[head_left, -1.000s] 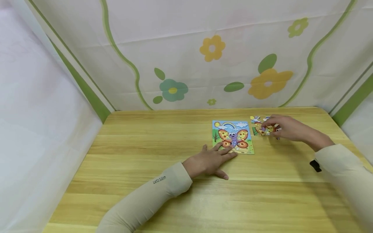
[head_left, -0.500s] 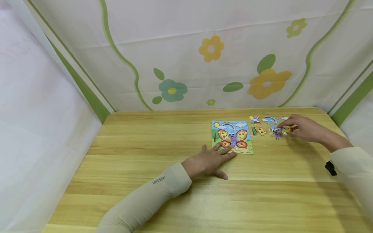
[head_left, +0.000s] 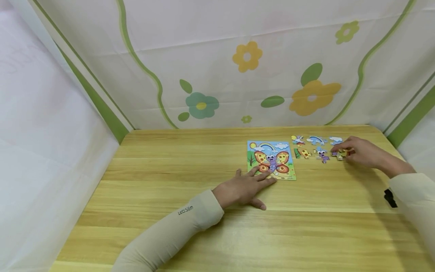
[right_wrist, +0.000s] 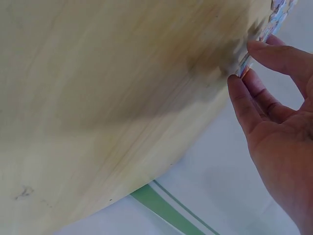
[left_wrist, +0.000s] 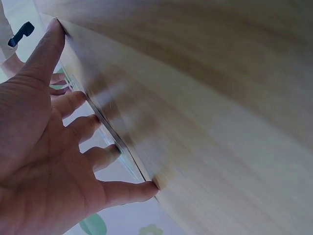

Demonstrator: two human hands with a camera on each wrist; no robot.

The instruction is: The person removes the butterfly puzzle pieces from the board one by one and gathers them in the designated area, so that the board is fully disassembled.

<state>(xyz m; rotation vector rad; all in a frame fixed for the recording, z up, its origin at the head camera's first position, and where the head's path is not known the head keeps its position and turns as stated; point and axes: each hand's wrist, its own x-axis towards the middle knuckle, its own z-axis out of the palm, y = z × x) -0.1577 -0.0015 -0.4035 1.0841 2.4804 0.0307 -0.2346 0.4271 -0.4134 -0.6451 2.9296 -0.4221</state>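
- The left hand (head_left: 245,189) lies flat on the wooden table (head_left: 190,234), fingers spread wide and straight; its fingertips (head_left: 268,176) press the near left corner of the butterfly puzzle board (head_left: 271,159), hiding that corner.
- In the left wrist view the same left hand (left_wrist: 44,161) shows only its palm side, thumb and fingertips planted on the wood; the board's edge there is a blurred thin line, hard to make out.
- The sleeves on both forearms run out of the frame at the near edge.
- To the right of the board, loose puzzle pieces lie in two rows: a green-and-orange piece (head_left: 302,153) and a purple piece (head_left: 321,154) in the nearer row, a rainbow piece (head_left: 316,140) and others in the far row.
- The right hand (head_left: 361,152) pinches a small piece (head_left: 341,153) at the right end of the nearer row; the fingers cover most of it. The right wrist view shows thumb and fingers (right_wrist: 244,100) closed narrowly on a thin edge.
- Compared with a second ago, the right hand has shifted rightward, uncovering pieces it had hidden; the left hand has not moved.
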